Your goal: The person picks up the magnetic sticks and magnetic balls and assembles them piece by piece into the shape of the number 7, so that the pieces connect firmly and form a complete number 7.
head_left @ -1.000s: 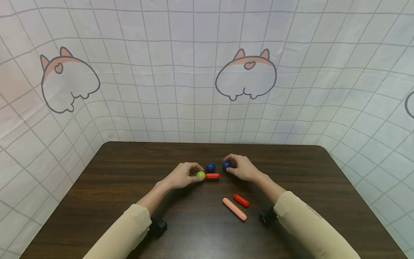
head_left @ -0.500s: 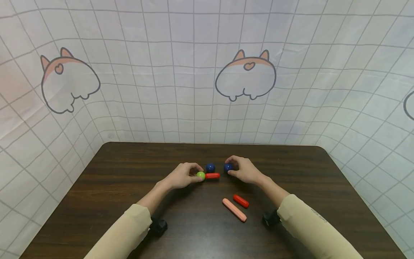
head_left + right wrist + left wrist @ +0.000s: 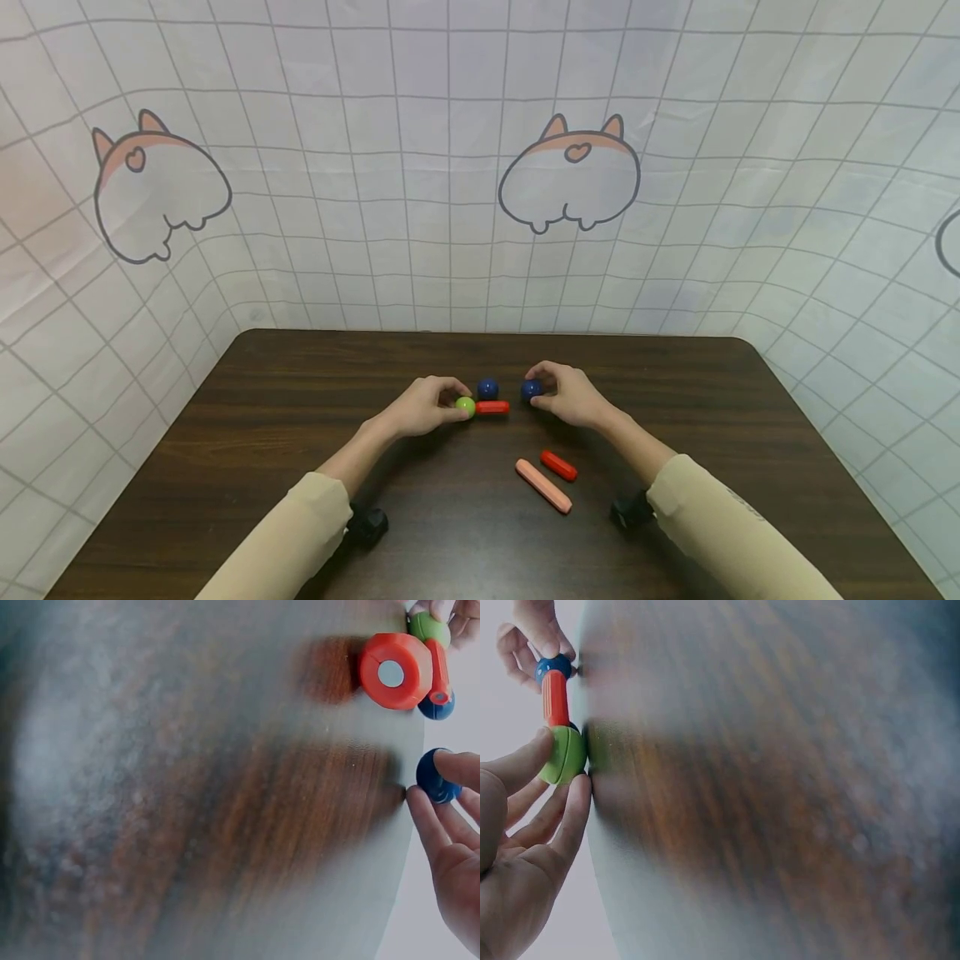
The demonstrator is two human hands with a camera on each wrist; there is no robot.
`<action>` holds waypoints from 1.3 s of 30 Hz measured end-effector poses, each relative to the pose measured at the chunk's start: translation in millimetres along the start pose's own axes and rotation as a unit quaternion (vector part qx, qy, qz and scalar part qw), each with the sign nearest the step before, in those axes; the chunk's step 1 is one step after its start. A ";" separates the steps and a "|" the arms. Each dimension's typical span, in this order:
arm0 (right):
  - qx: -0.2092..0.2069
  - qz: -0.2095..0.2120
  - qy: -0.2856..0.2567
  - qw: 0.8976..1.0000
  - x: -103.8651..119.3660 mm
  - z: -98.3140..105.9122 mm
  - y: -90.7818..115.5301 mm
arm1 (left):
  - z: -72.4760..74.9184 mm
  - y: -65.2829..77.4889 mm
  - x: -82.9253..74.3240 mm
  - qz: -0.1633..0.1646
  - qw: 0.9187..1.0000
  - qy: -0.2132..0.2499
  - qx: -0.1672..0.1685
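Note:
With thumb and fingertips, my left hand [image 3: 426, 407] pinches a green ball [image 3: 466, 407] on the table. A short red rod [image 3: 493, 407] extends rightward from that ball, touching it. Just behind the rod sits one blue ball [image 3: 488, 388]. My right hand [image 3: 573, 395] holds a second blue ball [image 3: 531, 389] between thumb and fingers, a small gap to the right of the rod's free end. In the right wrist view this held blue ball [image 3: 437, 777] is apart from the rod [image 3: 439, 671] and the other blue ball [image 3: 436, 706].
Nearer to me on the dark wooden table [image 3: 450, 533] lie another red rod [image 3: 558, 465] and a longer pink rod [image 3: 543, 486], side by side at a slant. Behind the table's far edge hangs a white gridded cloth [image 3: 420, 250]. Each wrist carries a black camera [image 3: 367, 527].
My right hand has shifted slightly right and toward me, carrying its blue ball along. The left hand, green ball, rods and other blue ball stay where they were.

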State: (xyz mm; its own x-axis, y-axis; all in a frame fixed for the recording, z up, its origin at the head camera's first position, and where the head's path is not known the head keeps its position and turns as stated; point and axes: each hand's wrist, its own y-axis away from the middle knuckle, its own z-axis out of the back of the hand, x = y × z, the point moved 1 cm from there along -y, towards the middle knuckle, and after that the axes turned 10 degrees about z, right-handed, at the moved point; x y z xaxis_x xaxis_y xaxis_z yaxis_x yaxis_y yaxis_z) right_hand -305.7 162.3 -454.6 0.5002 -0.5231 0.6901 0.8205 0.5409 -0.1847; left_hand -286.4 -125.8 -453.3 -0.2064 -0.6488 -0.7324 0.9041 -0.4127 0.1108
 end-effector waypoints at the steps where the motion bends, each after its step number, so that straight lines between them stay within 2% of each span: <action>1: 0.000 -0.001 -0.001 1.000 0.1 0.2 0.2 | 0.1 0.2 -0.3 0.001 1.000 0.000 0.000; 7: 0.003 -0.006 -0.001 1.000 0.7 0.2 1.7 | 0.4 0.2 -0.9 0.006 1.000 0.001 0.000; 30: 0.014 0.021 -0.006 1.000 4.5 -7.3 6.5 | 0.4 -2.9 3.9 0.022 1.000 0.010 0.000; 39: 0.016 0.015 -0.020 1.000 8.7 -8.7 8.1 | 1.0 -4.0 4.6 0.028 1.000 0.012 -0.001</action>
State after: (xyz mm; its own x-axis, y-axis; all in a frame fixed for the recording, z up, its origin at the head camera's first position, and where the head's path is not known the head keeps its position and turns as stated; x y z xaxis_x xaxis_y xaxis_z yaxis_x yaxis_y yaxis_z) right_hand -292.4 156.5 -456.1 0.5121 -0.4802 0.7122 0.7962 0.5764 -0.1839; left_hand -291.4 -127.7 -456.4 -0.1466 -0.6558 -0.7406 0.9144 -0.3753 0.1514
